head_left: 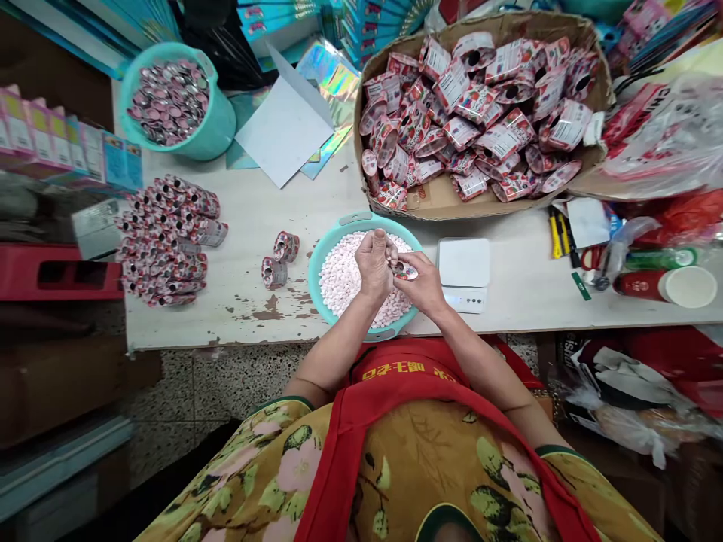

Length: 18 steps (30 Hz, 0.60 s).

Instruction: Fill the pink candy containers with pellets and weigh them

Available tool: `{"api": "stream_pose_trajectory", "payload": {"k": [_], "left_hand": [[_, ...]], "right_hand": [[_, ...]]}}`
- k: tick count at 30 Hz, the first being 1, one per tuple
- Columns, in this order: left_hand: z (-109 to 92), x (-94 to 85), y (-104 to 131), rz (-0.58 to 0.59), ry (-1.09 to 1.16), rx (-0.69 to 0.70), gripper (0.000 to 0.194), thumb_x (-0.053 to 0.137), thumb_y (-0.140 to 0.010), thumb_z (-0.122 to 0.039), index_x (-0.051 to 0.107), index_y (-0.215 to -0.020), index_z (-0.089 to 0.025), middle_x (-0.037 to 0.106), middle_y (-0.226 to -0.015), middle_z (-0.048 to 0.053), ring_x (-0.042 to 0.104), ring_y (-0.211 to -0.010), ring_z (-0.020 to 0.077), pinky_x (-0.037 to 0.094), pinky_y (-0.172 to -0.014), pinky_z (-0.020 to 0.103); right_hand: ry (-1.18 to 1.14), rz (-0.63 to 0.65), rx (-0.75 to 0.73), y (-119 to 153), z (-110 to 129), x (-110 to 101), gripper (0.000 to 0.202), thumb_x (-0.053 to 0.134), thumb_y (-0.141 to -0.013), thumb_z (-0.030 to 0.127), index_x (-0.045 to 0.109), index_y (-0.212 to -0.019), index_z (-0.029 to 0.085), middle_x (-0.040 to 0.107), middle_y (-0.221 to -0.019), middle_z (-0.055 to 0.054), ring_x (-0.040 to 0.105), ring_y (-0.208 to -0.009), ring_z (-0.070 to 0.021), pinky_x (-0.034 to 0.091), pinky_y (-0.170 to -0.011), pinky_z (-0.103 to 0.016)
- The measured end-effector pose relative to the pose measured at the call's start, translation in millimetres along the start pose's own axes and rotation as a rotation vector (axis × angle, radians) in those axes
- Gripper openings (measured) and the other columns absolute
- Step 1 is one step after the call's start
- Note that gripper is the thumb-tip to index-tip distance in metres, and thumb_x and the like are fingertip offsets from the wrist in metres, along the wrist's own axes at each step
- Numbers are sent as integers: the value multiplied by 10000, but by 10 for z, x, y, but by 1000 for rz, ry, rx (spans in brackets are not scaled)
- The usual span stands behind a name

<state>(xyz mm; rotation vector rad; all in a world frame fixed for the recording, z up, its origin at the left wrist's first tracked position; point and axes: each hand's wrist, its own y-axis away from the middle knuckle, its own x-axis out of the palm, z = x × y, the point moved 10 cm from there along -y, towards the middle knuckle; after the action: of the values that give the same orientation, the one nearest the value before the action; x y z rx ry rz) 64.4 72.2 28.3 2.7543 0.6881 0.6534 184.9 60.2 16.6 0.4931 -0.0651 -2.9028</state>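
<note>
Both hands are over a teal basin (317,284) filled with small pale pink pieces (340,280). My left hand (374,265) is curled with its thumb up, and a few pale pieces show at its fingertips. In my right hand (421,280) is a small red-and-white printed container (405,271), held close beside the left fingers. Two similar printed containers (274,272) stand on the table left of the basin. A white scale (464,263) lies just right of my right hand.
A cardboard box (452,209) of printed containers stands behind the basin. Stacked containers (169,245) are at the left, below a teal bucket (220,124) of shiny lids. Cutters (556,233) and a paper cup (686,287) lie at the right.
</note>
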Motion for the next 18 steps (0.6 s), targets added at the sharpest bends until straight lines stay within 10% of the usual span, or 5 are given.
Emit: {"api": "stream_pose_trajectory", "payload": {"k": [10, 14, 18], "left_hand": [[-45, -370, -247, -97, -102, 38, 567, 625, -833, -730, 446, -716, -206, 356, -556, -78, 348, -414, 48, 293, -407, 197], [-47, -800, -416, -84, -812, 153, 401, 546, -937, -562, 553, -746, -210, 621, -775, 33, 614, -770, 161, 516, -722, 278], [397, -893, -515, 156, -1470, 152, 350, 563, -921, -434, 666, -1166, -207, 582, -1396, 148, 479, -1347, 327, 347, -1165, 481]], "right_hand": [[-82, -28, 39, 43, -120, -207, 389, 785, -725, 312, 734, -1105, 247, 702, -1102, -51, 679, -1059, -222, 536, -1008, -378], [-54, -256, 97, 264, -447, -915, 402, 770, -751, 380, 706, -1126, 249, 709, -1113, -68, 691, -1026, -236, 566, -968, -405], [87, -480, 203, 394, -1116, -1485, 419, 757, -723, 424, 691, -1086, 227, 711, -1076, -96, 689, -999, -276, 568, -958, -489]]}}
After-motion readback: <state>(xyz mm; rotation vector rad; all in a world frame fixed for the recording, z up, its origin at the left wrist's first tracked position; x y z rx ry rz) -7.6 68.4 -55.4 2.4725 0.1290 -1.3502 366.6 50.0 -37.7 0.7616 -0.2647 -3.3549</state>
